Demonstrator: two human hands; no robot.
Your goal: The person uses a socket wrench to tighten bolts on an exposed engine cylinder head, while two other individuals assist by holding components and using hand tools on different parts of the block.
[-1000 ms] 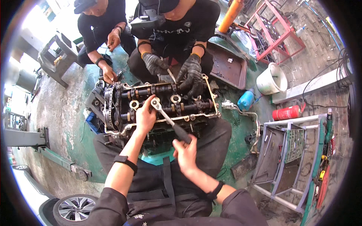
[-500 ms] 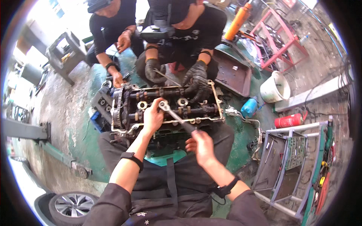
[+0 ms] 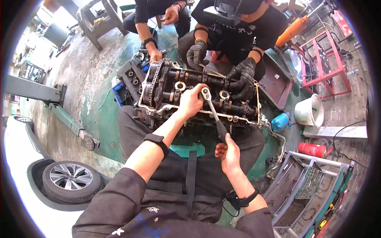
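A ratchet wrench (image 3: 212, 107) with a dark grip slants across the near side of an open engine cylinder head (image 3: 170, 107), whose camshafts and timing chain show. My left hand (image 3: 191, 102) is closed round the wrench's head end, above the near camshaft. What the wrench sits on is hidden beneath. At the end of its handle, my right hand (image 3: 229, 154) holds on with thumb up and fingers loosely curled. Across from me, a co-worker's gloved hands (image 3: 242, 76) are at the far camshaft with a thin metal bar (image 3: 214, 71). Another person's bare hand (image 3: 156, 55) touches the far left corner.
Left of the engine lie a removed cover (image 3: 133, 77) and a blue crate (image 3: 118, 93). At right are a drip tray (image 3: 278, 85), a white bucket (image 3: 307, 111), a blue bottle (image 3: 280, 122), a fire extinguisher (image 3: 313, 150) and a metal rack (image 3: 317, 166). A car wheel (image 3: 71, 180) stands lower left.
My view has shifted and turned, so the engine appears farther right. The wrench handle has swung somewhat toward me, my right hand moving with it. My left hand stays at its head.
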